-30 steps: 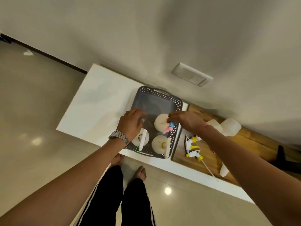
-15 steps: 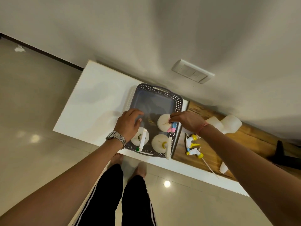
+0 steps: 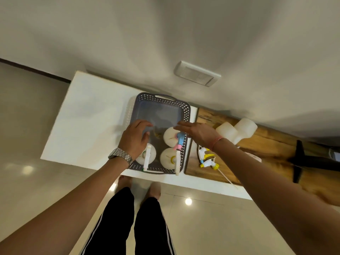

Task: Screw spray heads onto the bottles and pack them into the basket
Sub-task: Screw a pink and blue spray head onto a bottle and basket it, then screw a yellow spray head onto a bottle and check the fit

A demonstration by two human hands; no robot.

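Observation:
A grey perforated basket (image 3: 186, 115) stands on the white table. Three white bottles with spray heads stand in its near half: one with a blue-pink head (image 3: 170, 137), one with a yellow cap (image 3: 167, 159), and one with a white-green head (image 3: 150, 155). My left hand (image 3: 135, 139) hovers over the basket's left side, fingers spread, holding nothing. My right hand (image 3: 196, 132) lies flat and open just above the blue-pink head, apart from it. Two loose spray heads (image 3: 207, 159) lie on the wooden board to the right. Two headless white bottles (image 3: 236, 131) lie further right.
The white table (image 3: 88, 129) stretches left of the basket. A wooden board (image 3: 261, 151) lies to the right, with a black stand (image 3: 301, 159) on it. A wall switch plate (image 3: 197, 73) is above. My legs and feet stand below the table's front edge.
My right hand has let go of the blue-pink spray head and opened flat, lifting slightly. My left hand has shifted a little and stays spread over the basket.

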